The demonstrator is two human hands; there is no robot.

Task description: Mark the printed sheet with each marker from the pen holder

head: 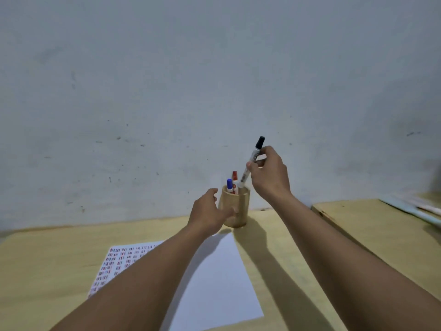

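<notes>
Right hand: the right hand [269, 177] pinches the black marker [253, 161] at mid-barrel. The marker is tilted, its lower end at the pen holder [241, 204] mouth.
Left hand: the left hand [207, 213] wraps the holder's side.
Sheet location: the printed sheet [114, 259] lies near-left, partly under a blank sheet [214, 278].
Risk: a tilted pull may snag the rim or drag the blue marker [229, 183] and red marker [235, 176].
Clearance: open above the holder; the wall is close behind it and the worktop [47, 259] edge lies to the right.

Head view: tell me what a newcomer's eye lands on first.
Centre frame, the right hand pinches a tilted black-capped marker, its lower end at the mouth of the wooden pen holder. The left hand holds that holder, with a blue-capped marker and a red-capped marker inside.
</notes>
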